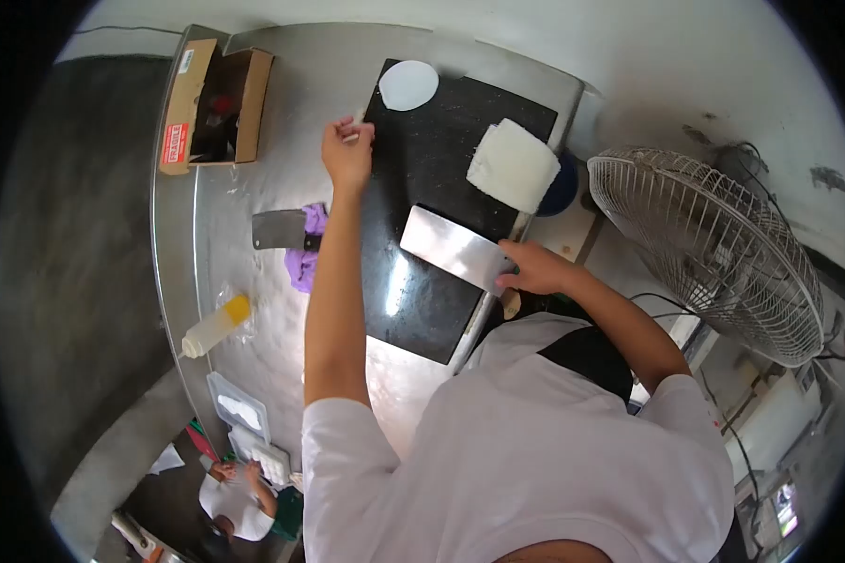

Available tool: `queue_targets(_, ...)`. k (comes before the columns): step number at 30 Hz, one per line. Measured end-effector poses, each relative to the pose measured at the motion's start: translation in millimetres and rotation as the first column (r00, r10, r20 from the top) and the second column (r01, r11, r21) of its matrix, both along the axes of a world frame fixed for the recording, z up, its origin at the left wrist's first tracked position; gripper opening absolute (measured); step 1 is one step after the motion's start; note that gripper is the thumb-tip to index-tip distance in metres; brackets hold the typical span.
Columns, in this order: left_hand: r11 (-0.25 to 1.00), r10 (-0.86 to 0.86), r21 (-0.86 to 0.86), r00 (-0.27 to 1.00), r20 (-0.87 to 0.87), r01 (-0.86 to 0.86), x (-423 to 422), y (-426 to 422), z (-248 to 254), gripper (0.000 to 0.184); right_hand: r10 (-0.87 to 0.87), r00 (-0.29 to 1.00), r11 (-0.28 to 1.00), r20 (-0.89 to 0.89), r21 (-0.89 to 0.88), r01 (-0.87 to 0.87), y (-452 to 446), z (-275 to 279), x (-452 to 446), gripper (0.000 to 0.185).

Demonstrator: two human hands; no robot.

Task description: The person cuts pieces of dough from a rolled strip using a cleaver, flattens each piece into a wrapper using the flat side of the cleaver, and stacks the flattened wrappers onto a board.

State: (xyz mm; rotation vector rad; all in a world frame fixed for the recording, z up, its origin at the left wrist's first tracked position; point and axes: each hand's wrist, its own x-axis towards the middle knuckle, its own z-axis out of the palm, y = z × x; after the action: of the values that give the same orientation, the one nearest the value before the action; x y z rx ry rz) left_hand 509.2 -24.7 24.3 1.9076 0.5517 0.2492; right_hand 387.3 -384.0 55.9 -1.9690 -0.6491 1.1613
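My left hand [348,158] is closed in a pinch at the left edge of a black board [422,174]. A small pale piece [355,122], perhaps dough, shows at its fingertips. My right hand [539,268] grips a wide, shiny cleaver [455,249] at its right end; the blade lies flat over the board and its handle is mostly hidden. A thin, round white sheet [408,85], like a dough wrapper, rests at the board's far end. On the right side of the board sits a square white cloth-like pad [514,166].
Left of the board, another cleaver [280,229] lies on a purple cloth [301,267]. Further left are a squeeze bottle [216,326] and an open cardboard box [248,108]. A wire-caged fan [709,253] stands at right. Another person [239,502] works at lower left beside white trays [239,408].
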Motion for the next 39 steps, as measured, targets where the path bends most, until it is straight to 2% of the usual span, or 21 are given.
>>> queue_targets(1, 0.993, -0.025, -0.116, 0.996, 0.084, 0.035, -31.5, -1.1, 12.0, 0.038, -0.016, 1.0, 1.0, 0.004, 0.019, 0.015, 0.1, 0.8, 0.5, 0.046)
queue_targets(4, 0.937, 0.101, 0.326, 0.991, 0.083, -0.123, -140.8, -1.2, 50.4, 0.033, -0.035, 0.996, 0.997, 0.086, 0.076, 0.028, 5.0, -4.6, -1.0, 0.046)
queue_targets(5, 0.871, 0.177, 0.452, 0.981, 0.079, -0.193, -186.8, 9.7, 42.4, 0.032, 0.028, 0.995, 0.996, 0.092, 0.081, -0.036, 3.8, -7.6, -4.1, 0.046)
queue_targets(6, 0.77, 0.324, 0.55, 0.941, 0.102, -0.324, -233.5, 17.5, 32.9, 0.031, -0.026, 0.992, 0.99, 0.125, 0.142, 0.008, 3.2, -10.3, -8.9, 0.046)
queue_targets(8, 0.484, 0.618, 0.71, 0.774, 0.136, -0.512, -343.1, 37.0, 11.7, 0.034, -0.053, 0.996, 0.98, 0.074, 0.197, 0.037, 19.5, -0.3, -15.9, 0.044)
queue_targets(9, 0.322, 0.804, 0.803, 0.593, 0.047, -0.501, -391.3, 37.9, 11.8, 0.039, -0.044, 0.999, 0.986, 0.005, 0.16, 0.043, 30.0, 13.0, -20.9, 0.042)
queue_targets(10, 0.184, 0.89, 0.868, 0.453, 0.051, -0.46, -434.9, 35.1, 15.7, 0.041, 0.061, 0.998, 0.984, -0.004, 0.166, -0.059, 39.3, 14.3, -31.6, 0.042)
queue_targets(11, 0.072, 0.946, 0.916, 0.319, 0.063, -0.396, -469.9, 31.6, 16.3, 0.044, 0.038, 0.999, 0.985, 0.003, 0.166, -0.038, 47.5, 15.6, -40.7, 0.039)
queue_targets(13, 0.06, 0.984, 0.915, 0.179, 0.013, -0.399, -529.1, 30.3, 6.3, 0.045, 0.053, 0.998, 0.984, 0.035, 0.166, -0.058, 71.8, 17.4, -55.6, 0.037)
queue_targets(15, 0.42, 0.844, 0.71, 0.531, -0.078, -0.565, -584.0, 41.5, -23.1, 0.043, 0.116, 0.99, 0.974, 0.081, 0.188, -0.129, 100.4, 22.5, -80.1, 0.036)
queue_targets(17, 0.626, 0.755, 0.388, 0.651, -0.082, -0.677, -583.2, 37.3, -15.8, 0.038, 0.193, 0.975, 0.96, 0.11, 0.183, -0.21, 135.0, 33.9, -108.5, 0.034)
queue_targets(18, 0.61, 0.699, 0.533, 0.715, -0.013, -0.586, -581.3, 31.8, -8.9, 0.037, 0.233, 0.965, 0.948, 0.122, 0.192, -0.253, 153.6, 39.0, -123.6, 0.033)
queue_targets(21, 0.627, 0.757, 0.343, 0.651, -0.058, -0.699, -606.2, 12.7, -16.9, 0.034, 0.412, 0.886, 0.893, 0.212, 0.1, -0.439, 203.7, 45.3, -168.1, 0.029)
queue_targets(22, 0.618, 0.768, 0.33, 0.638, -0.056, -0.714, -616.1, 7.9, -14.4, 0.034, 0.429, 0.877, 0.886, 0.219, 0.089, -0.455, 219.5, 48.5, -184.3, 0.029)
queue_targets(24, 0.683, 0.688, 0.328, 0.725, 0.01, -0.653, -633.4, -1.3, -5.4, 0.032, 0.582, 0.725, 0.791, 0.369, -0.048, -0.611, 244.8, 54.6, -213.8, 0.028)
queue_targets(30, 0.735, 0.589, 0.359, 0.804, 0.085, -0.576, -656.8, 12.1, -23.3, 0.027, 0.734, 0.481, 0.642, 0.479, -0.26, -0.721, 273.1, 58.1, -259.7, 0.026)
queue_targets(31, 0.727, 0.542, 0.415, 0.828, 0.141, -0.547, -657.4, 16.5, -24.4, 0.024, 0.736, 0.482, 0.643, 0.475, -0.269, -0.718, 273.3, 56.3, -265.7, 0.026)
queue_targets(34, 0.751, 0.55, 0.378, 0.83, 0.094, -0.541, -654.6, 24.5, -21.0, 0.026, 0.769, 0.441, 0.622, 0.463, -0.386, -0.681, 266.0, 35.9, -285.6, 0.022)
queue_targets(36, 0.768, 0.554, 0.34, 0.829, 0.073, -0.543, -647.7, 20.8, -25.9, 0.027, 0.689, 0.467, 0.684, 0.554, -0.285, -0.671, 256.3, 8.7, -307.6, 0.021)
queue_targets(38, 0.611, 0.646, 0.422, 0.73, 0.223, -0.669, -638.9, 19.4, -37.3, 0.022, 0.676, 0.527, 0.712, 0.515, -0.273, -0.647, 268.0, 2.5, -325.5, 0.022)
queue_targets(39, 0.621, 0.628, 0.429, 0.744, 0.228, -0.656, -634.9, 22.0, -37.6, 0.022, 0.669, 0.573, 0.727, 0.474, -0.258, -0.636, 273.7, 1.3, -328.6, 0.024)
